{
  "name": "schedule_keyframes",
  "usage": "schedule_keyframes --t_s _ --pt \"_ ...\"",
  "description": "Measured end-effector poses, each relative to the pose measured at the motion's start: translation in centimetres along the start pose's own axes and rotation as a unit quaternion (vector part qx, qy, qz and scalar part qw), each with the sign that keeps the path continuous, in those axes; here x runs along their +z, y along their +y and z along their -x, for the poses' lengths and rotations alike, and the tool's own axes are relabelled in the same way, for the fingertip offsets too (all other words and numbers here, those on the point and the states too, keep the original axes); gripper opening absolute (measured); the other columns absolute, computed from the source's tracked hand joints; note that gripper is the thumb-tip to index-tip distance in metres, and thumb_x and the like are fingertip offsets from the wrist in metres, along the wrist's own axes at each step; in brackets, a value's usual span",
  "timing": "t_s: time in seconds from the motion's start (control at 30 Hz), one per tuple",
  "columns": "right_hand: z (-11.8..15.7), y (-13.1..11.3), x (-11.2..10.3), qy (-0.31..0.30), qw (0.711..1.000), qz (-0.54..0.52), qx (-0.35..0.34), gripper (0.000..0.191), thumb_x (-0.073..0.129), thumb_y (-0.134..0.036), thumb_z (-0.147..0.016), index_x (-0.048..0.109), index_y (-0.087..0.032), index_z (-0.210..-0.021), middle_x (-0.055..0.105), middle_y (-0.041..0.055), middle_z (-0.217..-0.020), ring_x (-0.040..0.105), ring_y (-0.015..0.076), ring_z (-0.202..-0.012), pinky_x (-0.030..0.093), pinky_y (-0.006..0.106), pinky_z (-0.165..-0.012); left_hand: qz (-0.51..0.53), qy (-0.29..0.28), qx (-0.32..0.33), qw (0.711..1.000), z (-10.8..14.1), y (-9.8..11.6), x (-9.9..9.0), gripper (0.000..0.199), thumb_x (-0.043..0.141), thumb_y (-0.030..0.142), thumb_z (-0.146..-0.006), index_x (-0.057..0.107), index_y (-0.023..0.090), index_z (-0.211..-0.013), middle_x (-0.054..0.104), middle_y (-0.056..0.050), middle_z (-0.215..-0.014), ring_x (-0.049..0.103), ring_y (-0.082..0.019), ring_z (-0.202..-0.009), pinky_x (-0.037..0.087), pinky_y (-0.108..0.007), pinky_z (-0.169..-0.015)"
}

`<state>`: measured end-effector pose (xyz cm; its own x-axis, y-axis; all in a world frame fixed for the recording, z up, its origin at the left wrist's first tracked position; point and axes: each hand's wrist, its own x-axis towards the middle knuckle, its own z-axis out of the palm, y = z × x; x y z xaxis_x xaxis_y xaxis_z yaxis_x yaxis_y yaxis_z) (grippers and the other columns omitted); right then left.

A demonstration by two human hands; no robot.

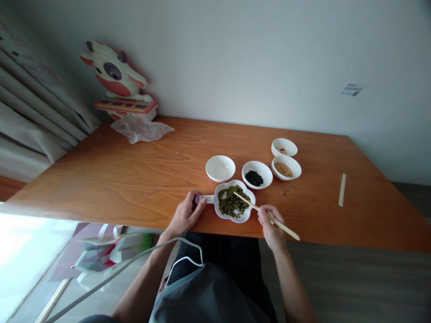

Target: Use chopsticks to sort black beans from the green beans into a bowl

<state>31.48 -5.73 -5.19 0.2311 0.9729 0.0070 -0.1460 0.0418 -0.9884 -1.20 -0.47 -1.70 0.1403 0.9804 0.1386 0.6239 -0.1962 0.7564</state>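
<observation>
My left hand [187, 212] is closed on the short handle of a white flower-shaped dish [251, 214] with a pale purple rim. Green beans [229, 200], with some darker ones mixed in, cover the bottom of the dish. My right hand [273, 228] grips a pair of wooden chopsticks [286, 229], whose tips reach down into the beans. Whether the tips pinch a bean is too small to tell. Just behind the dish stand a white bowl [220, 168] with nothing visible in it and a second bowl [245, 178] holding black beans [254, 178].
Farther right, one white bowl [297, 169] holds tan grains or beans, touching another bowl [294, 148] with a few reddish bits. A paper chopstick sleeve [342, 190] lies at the right. A cow-shaped toy keyboard [126, 106] and a clear plastic bag [141, 130] occupy the back left. A cable [134, 259] crosses my lap.
</observation>
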Motion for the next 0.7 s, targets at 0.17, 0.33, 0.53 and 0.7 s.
schedule_keyframes --t_s 0.17,0.33,0.53,0.7 --pt "0.3 0.0 -0.1 -0.005 1.0 0.026 -0.004 0.034 0.066 -0.036 -0.103 0.065 -0.018 -0.132 0.067 0.0111 -0.132 0.069 0.0239 -0.11 0.061 0.045 -0.093 -0.004 -0.011 0.008 1.0 0.4 0.4 -0.1 0.036 0.054 0.05 -0.103 0.053 0.024 -0.129 0.072 -0.003 -0.097 0.07 -0.02 -0.078 0.054 -0.03 -0.07" --pt "0.2 0.1 0.1 0.003 1.0 0.015 -0.021 0.033 0.066 -0.037 -0.103 0.066 -0.017 -0.13 0.068 0.0106 -0.129 0.07 0.0228 -0.107 0.062 0.043 -0.091 -0.012 -0.008 0.014 1.0 0.6 0.8 -0.2 0.034 0.053 0.048 -0.104 0.054 0.024 -0.128 0.071 -0.003 -0.096 0.069 -0.02 -0.078 0.054 -0.03 -0.07" --pt "0.2 0.6 0.2 0.013 0.999 -0.022 -0.046 0.033 0.064 -0.038 -0.103 0.066 -0.018 -0.13 0.069 0.0105 -0.128 0.07 0.0222 -0.105 0.062 0.042 -0.089 -0.015 -0.014 0.014 1.0 0.5 1.1 -0.4 0.032 0.054 0.048 -0.104 0.055 0.024 -0.125 0.072 -0.004 -0.1 0.069 -0.019 -0.078 0.054 -0.03 -0.07" --pt "0.8 0.9 0.2 -0.006 0.998 -0.028 -0.054 0.032 0.065 -0.039 -0.103 0.066 -0.016 -0.126 0.07 0.0091 -0.12 0.071 0.0204 -0.098 0.062 0.039 -0.084 -0.016 -0.018 0.014 1.0 0.5 1.4 -0.5 0.031 0.054 0.047 -0.104 0.056 0.024 -0.124 0.073 -0.004 -0.098 0.069 -0.02 -0.078 0.054 -0.031 -0.07"
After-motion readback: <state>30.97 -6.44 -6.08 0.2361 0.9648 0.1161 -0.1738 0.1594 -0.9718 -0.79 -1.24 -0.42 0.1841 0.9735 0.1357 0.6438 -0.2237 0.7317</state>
